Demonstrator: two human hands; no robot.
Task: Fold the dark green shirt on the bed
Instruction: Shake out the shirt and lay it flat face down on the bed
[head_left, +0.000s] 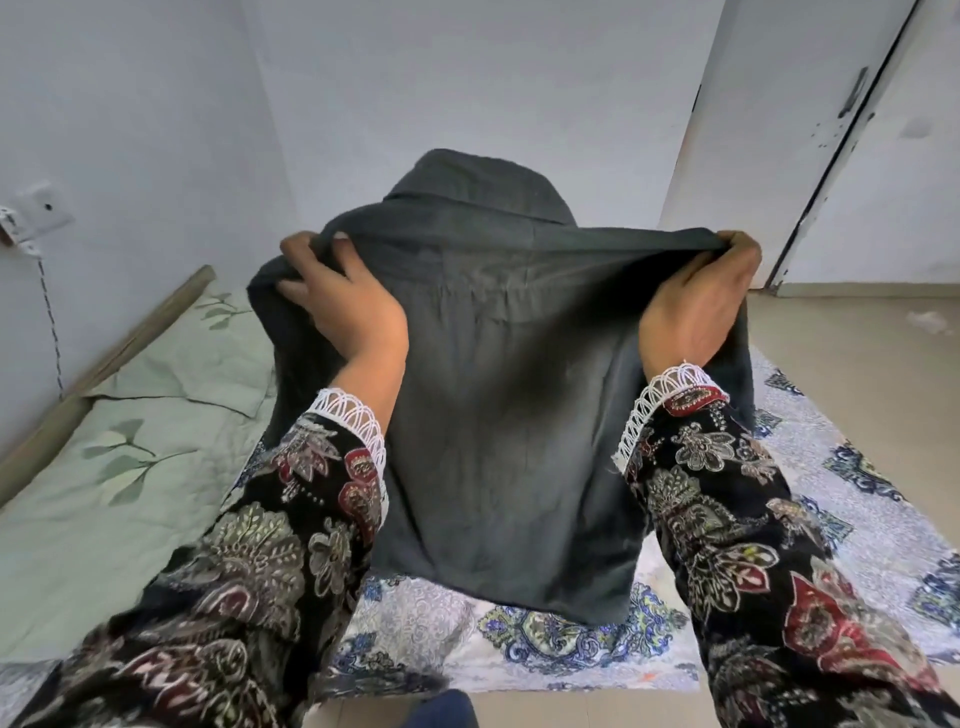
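Gripping the dark green shirt at mid-frame, the left hand and right hand stand well apart, each pinched shut on an upper corner, so the cloth hangs above the patterned bedspread. Its long axis runs top to bottom, collar end flopped away toward the wall, hem nearest the lower frame. Lowered unevenly, I reckon, the far half could bunch underneath and spoil the fold.
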